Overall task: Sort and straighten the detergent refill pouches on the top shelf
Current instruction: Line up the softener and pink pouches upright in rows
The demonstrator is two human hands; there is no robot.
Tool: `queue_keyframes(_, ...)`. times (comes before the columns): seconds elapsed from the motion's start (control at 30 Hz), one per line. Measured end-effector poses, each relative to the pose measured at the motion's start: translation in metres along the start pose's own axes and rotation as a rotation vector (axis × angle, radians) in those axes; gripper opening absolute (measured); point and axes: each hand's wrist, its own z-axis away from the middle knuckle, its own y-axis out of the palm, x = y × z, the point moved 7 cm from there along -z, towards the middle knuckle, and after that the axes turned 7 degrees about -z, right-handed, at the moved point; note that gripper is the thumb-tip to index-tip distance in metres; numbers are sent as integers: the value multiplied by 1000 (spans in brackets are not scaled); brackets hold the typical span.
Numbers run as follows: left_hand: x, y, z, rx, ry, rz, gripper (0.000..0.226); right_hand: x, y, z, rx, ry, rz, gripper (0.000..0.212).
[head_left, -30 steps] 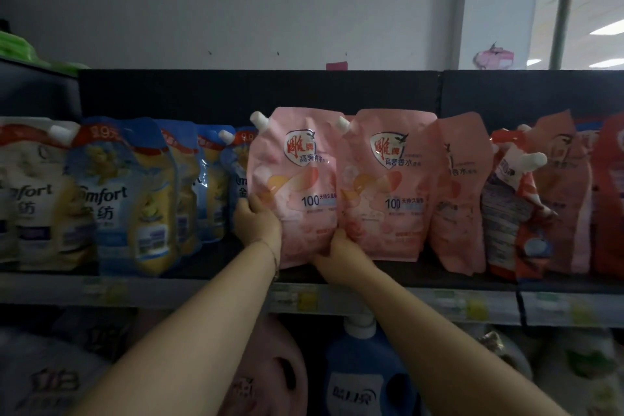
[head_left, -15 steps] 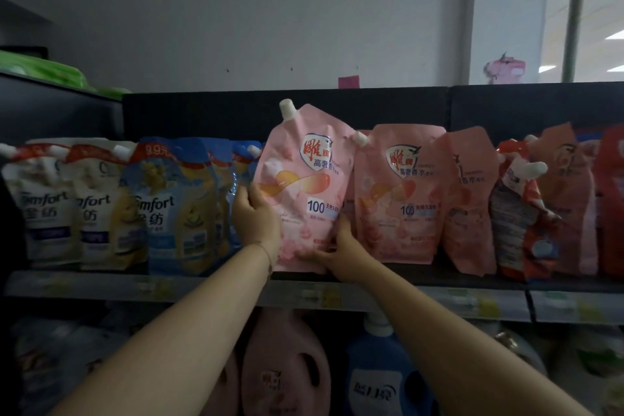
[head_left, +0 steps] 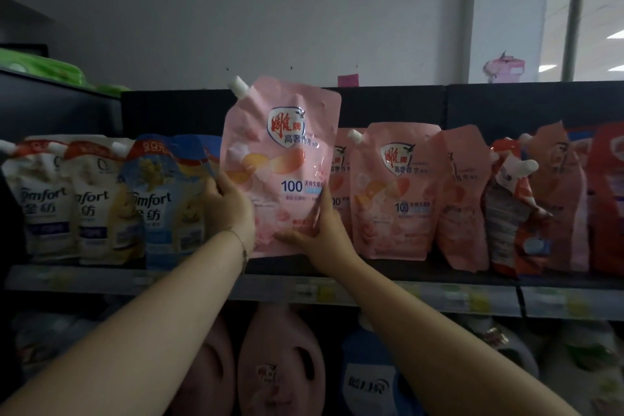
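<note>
**Top shelf [head_left: 439, 294] of a shop bay, read left to right.** At far left, the cream Comfort pouches [head_left: 44, 199] and a blue Comfort pouch [head_left: 169, 199] are standing upright, faces forward and touching one another. This group is looking sorted already.

Next, the left grip [head_left: 233, 209] is clasping the left edge of the held pink pouch [head_left: 280, 162], with the thumb on the front and the fingers wrapping behind. A thin bracelet [head_left: 242, 246] is circling that wrist. The pouch is being held upright in front of the row, between the blue pouch and the other pink ones. Its spout is pointing to the upper left and its top is rising above every neighbour. The right grip [head_left: 320, 230] is grasping its lower right corner, with the thumb lying along the bottom edge.

Just to the right, a standing pink pouch [head_left: 395, 192] is facing forward, while a leaning pink pouch [head_left: 466, 199] is turning edge-on and slumping. Farther right, the red pouches [head_left: 513, 206] are tilting, crumpled and overlapping.

Judged from this, the task is sitting near its midpoint. The left is tidy, one pouch is in hand awaiting placement, and the right-hand stock is waiting to be straightened.

Another pink pouch is showing only as a strip behind the held one. Whether the held pouch's base is touching the shelf cannot be told. The rightmost pouches are running off the frame, and the price strips and the jugs [head_left: 280, 375] below are showing only as blur.
</note>
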Motion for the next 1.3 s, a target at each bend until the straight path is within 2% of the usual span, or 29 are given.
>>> queue_keyframes(0.27, -12, 45, 25, 58, -55, 144, 31, 10, -62, 5, -124, -104, 187, 125)
queue_keyframes(0.5, 3, 117, 77, 294, -108, 175, 45, -16, -127, 17, -176, -9, 407, 119)
queue_keyframes(0.67, 17, 150, 117, 504, -124, 134, 36, -56, -152, 35, -111, 180, 518, 118)
queue_keyframes(0.73, 26, 160, 125, 586, -102, 96, 30, -67, -154, 40, -106, 234, 556, 117)
queue_keyframes(0.93, 45, 172, 124, 689, -93, -13, 46, -45, -117, 34, -182, 45, 728, 106)
queue_keyframes(1.1, 62, 178, 120, 794, -110, 1, 56, -57, -113, 30, -266, 60, 859, 103)
queue_keyframes(1.2, 66, 178, 120, 799, -106, 74, 58, -63, -112, 32, -354, 45, 887, 102)
queue_keyframes(1.3, 66, 178, 121, 773, -78, 101, 58, -63, -111, 31, -359, 63, 903, 100)
